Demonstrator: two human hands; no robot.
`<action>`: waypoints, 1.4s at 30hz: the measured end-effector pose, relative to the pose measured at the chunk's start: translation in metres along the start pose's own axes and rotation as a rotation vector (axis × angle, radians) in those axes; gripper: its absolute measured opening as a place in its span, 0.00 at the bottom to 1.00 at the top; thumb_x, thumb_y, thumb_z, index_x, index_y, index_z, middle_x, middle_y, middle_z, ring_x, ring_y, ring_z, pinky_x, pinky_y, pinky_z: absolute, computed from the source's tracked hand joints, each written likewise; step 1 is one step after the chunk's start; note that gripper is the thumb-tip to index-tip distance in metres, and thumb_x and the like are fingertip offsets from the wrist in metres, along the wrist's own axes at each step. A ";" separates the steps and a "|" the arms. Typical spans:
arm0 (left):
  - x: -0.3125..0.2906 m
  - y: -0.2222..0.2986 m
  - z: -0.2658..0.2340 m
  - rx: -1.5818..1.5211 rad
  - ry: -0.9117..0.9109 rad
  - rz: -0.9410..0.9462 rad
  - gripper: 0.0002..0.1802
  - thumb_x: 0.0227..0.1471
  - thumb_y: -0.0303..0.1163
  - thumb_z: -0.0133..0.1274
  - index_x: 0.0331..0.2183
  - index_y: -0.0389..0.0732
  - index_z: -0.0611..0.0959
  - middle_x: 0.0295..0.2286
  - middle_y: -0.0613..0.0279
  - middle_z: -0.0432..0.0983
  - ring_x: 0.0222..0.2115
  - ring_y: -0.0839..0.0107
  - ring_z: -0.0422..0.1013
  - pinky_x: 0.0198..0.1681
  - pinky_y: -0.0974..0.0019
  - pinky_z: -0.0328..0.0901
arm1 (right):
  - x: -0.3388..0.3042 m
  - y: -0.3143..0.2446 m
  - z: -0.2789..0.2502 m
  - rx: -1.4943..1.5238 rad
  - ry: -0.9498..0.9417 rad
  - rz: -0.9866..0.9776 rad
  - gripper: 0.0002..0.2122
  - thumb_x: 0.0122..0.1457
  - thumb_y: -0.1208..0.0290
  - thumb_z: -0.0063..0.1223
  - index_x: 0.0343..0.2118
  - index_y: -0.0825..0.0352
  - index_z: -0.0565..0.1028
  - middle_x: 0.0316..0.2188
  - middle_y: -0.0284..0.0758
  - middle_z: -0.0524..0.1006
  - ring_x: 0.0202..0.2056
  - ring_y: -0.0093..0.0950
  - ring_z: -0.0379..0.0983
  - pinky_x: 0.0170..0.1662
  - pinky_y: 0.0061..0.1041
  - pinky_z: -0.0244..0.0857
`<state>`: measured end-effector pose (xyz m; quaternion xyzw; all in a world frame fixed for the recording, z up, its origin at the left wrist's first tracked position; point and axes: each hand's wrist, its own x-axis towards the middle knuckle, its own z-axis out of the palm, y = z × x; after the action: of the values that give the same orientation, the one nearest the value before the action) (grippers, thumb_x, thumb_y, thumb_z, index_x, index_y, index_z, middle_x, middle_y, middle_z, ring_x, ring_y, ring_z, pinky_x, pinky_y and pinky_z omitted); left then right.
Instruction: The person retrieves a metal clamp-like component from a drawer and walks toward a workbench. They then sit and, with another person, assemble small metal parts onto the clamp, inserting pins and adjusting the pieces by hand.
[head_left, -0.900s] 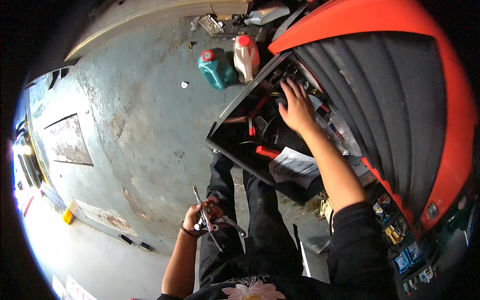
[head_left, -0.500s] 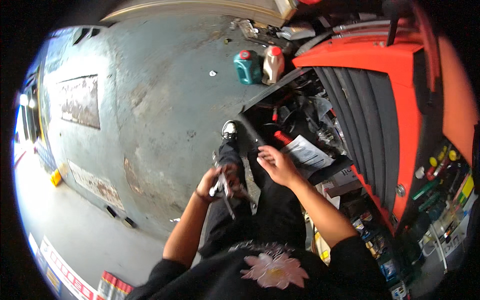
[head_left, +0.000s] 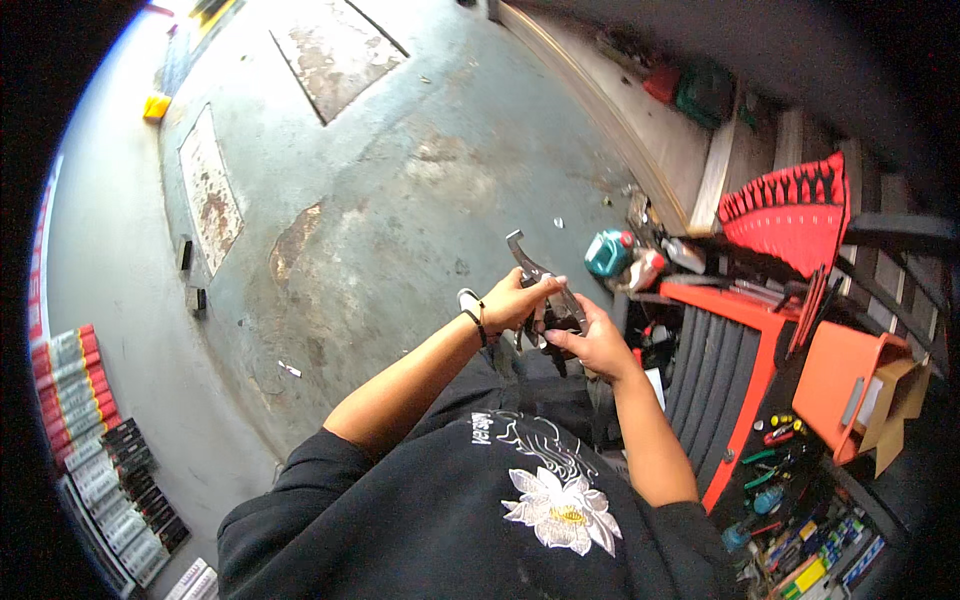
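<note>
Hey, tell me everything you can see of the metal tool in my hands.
The metal tool looks like dark, shiny steel. One long arm shows clearly, slanting away from your body and leftward, its far end bent into a hook. Your left hand grips it around the middle; your right hand holds the nearer end. More dark parts show below, but your fingers hide how they join.

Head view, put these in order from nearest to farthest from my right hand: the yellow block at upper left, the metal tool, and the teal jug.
1. Metal tool: gripped in your right hand.
2. Teal jug: on the floor, just beyond your hands.
3. Yellow block: far across to the upper left.
</note>
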<state>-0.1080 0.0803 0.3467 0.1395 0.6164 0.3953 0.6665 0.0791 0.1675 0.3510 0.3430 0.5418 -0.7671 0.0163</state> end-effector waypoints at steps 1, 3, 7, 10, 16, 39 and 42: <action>-0.011 0.001 -0.021 -0.066 -0.014 -0.043 0.25 0.60 0.55 0.52 0.45 0.43 0.77 0.19 0.69 0.72 0.19 0.73 0.71 0.20 0.66 0.65 | 0.011 -0.009 0.017 0.044 -0.018 -0.024 0.26 0.53 0.67 0.70 0.53 0.68 0.73 0.40 0.31 0.80 0.42 0.23 0.75 0.49 0.25 0.70; -0.031 0.000 -0.066 -0.138 0.110 -0.073 0.27 0.63 0.60 0.43 0.49 0.48 0.76 0.26 0.66 0.75 0.28 0.70 0.74 0.24 0.58 0.68 | 0.029 -0.022 0.052 0.079 -0.037 -0.018 0.23 0.56 0.67 0.68 0.53 0.68 0.73 0.39 0.31 0.80 0.40 0.22 0.76 0.46 0.25 0.70; -0.065 -0.001 -0.163 0.070 -0.019 0.259 0.24 0.61 0.51 0.47 0.42 0.40 0.80 0.35 0.60 0.77 0.34 0.70 0.73 0.30 0.60 0.69 | 0.073 -0.041 0.125 0.086 -0.118 -0.062 0.18 0.66 0.68 0.56 0.56 0.67 0.72 0.41 0.32 0.80 0.40 0.24 0.76 0.45 0.28 0.72; -0.081 -0.003 -0.210 0.281 0.151 0.362 0.16 0.57 0.41 0.46 0.38 0.39 0.79 0.32 0.66 0.73 0.34 0.72 0.69 0.31 0.60 0.70 | 0.110 -0.058 0.175 0.119 0.015 0.156 0.15 0.66 0.65 0.55 0.54 0.59 0.71 0.27 0.28 0.75 0.20 0.23 0.70 0.17 0.23 0.60; -0.080 0.019 -0.302 -0.375 0.216 0.171 0.13 0.62 0.44 0.55 0.44 0.49 0.77 0.35 0.72 0.73 0.38 0.75 0.70 0.38 0.57 0.73 | 0.231 -0.118 0.218 0.059 -0.177 0.117 0.12 0.63 0.64 0.60 0.47 0.62 0.75 0.26 0.29 0.77 0.17 0.21 0.70 0.17 0.21 0.60; -0.009 0.371 -0.827 -0.460 0.946 1.054 0.21 0.61 0.24 0.51 0.56 0.38 0.71 0.45 0.64 0.76 0.46 0.77 0.71 0.50 0.70 0.68 | 0.775 -0.508 0.492 0.167 -0.514 -0.205 0.16 0.69 0.52 0.48 0.44 0.61 0.71 0.30 0.34 0.76 0.17 0.23 0.69 0.16 0.19 0.56; -0.016 0.413 -0.919 -0.296 0.832 1.161 0.13 0.60 0.30 0.57 0.46 0.37 0.79 0.40 0.67 0.76 0.37 0.80 0.72 0.45 0.71 0.69 | 0.849 -0.556 0.527 0.147 -0.597 -0.219 0.17 0.70 0.50 0.44 0.43 0.61 0.70 0.30 0.35 0.75 0.17 0.25 0.69 0.16 0.21 0.56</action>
<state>-1.1100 0.0603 0.4510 0.1904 0.5856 0.7846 0.0719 -1.0584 0.2473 0.4386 0.0430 0.4899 -0.8682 0.0669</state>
